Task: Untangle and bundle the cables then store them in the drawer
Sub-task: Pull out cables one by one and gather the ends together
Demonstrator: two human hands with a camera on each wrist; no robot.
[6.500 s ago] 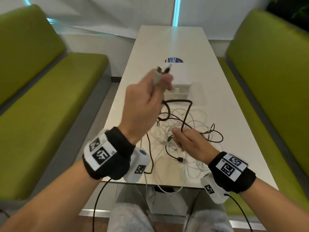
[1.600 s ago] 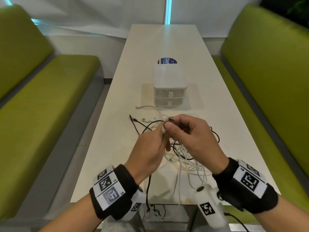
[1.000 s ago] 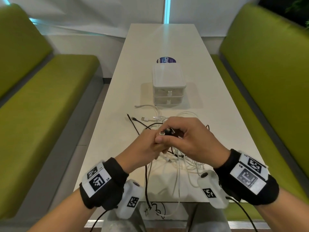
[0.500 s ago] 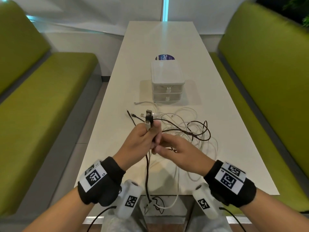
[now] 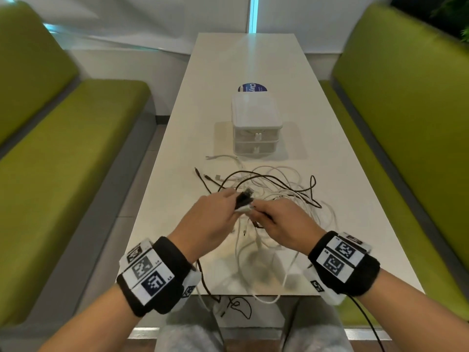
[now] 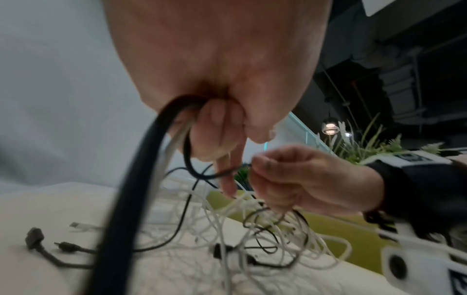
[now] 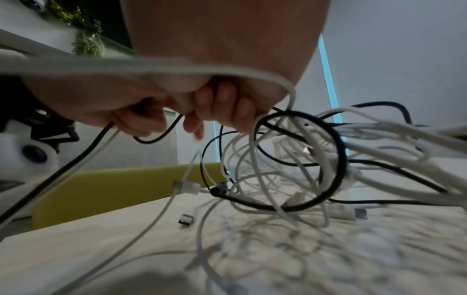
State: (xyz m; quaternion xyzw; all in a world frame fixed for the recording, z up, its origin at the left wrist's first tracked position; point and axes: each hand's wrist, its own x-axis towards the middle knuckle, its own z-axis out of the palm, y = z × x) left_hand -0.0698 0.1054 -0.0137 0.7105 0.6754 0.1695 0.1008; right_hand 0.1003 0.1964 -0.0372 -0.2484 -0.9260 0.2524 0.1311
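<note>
Untangling step. Left hand [image 5: 212, 219] grips black and white plug ends [image 5: 244, 201]; right hand [image 5: 284, 222] pinches a black cable [image 6: 215, 175] beside it. Next: draw that strand free of the tangle [image 5: 279, 189] beyond both hands.

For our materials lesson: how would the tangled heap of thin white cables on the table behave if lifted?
Probably floppy: the thin white cables droop in loose loops below the right hand. Likely light. The thin black cable threads through them, so it may drag along.
</note>
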